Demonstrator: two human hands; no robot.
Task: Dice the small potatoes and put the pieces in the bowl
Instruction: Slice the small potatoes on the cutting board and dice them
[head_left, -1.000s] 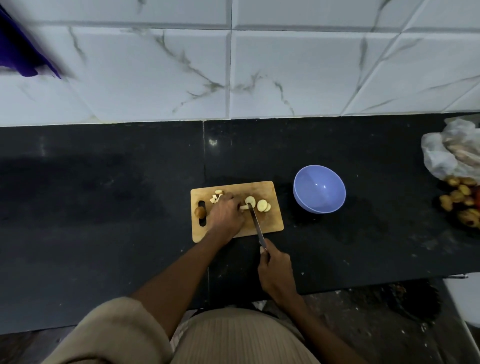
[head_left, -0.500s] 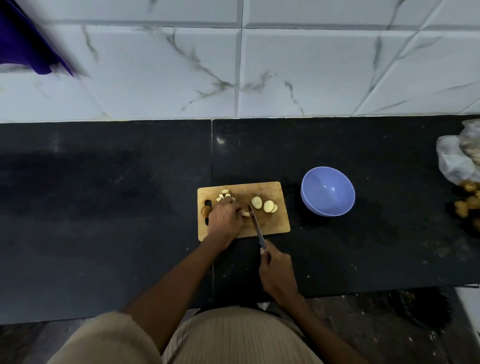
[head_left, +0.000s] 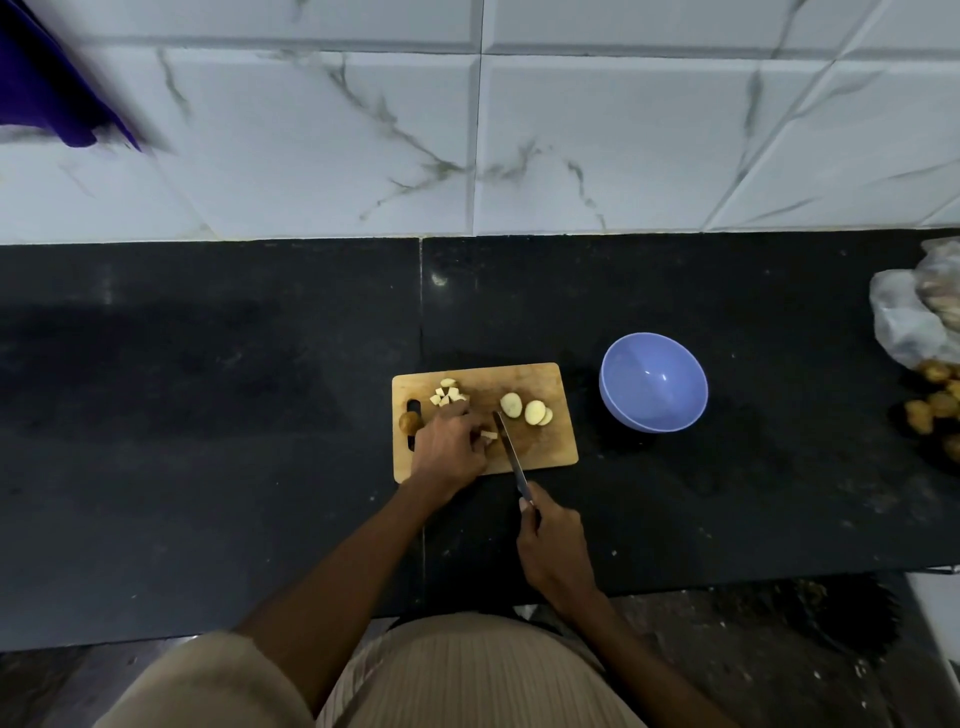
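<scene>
1. At the centre of the frame, a wooden cutting board (head_left: 540, 452) lies flat on a black counter (head_left: 208, 441), its handle slot toward the left of the frame.
2. The left hand (head_left: 449, 447) rests on the left half of the board, knuckles up, fingers curled down onto a small pale potato strip (head_left: 488, 435) and pinning it to the wood.
3. The right hand (head_left: 553, 545) sits below the board over the counter's near edge, fingers wrapped tight round the handle of a knife (head_left: 511, 452).
4. The blade runs up and to the left across the board; its tip lies just beside the left fingers and the pinned strip.
5. A small heap of diced potato pieces (head_left: 448, 395) sits at the upper left of the board, just above the left hand.
6. Three round potato slices (head_left: 525, 408) lie right of the blade tip, two of them overlapping.
7. One whole brown potato (head_left: 409, 422) sits at the board's left edge by the slot.
8. A blue bowl (head_left: 653, 382) stands on the counter just right of the board, apart from it; no pieces show inside.
9. At the right edge of the frame, more small potatoes (head_left: 935, 405) lie below a crumpled plastic bag (head_left: 904, 322).
10. White marbled tiles (head_left: 571, 130) fill the upper frame; a purple cloth (head_left: 47, 93) shows at the upper left.
</scene>
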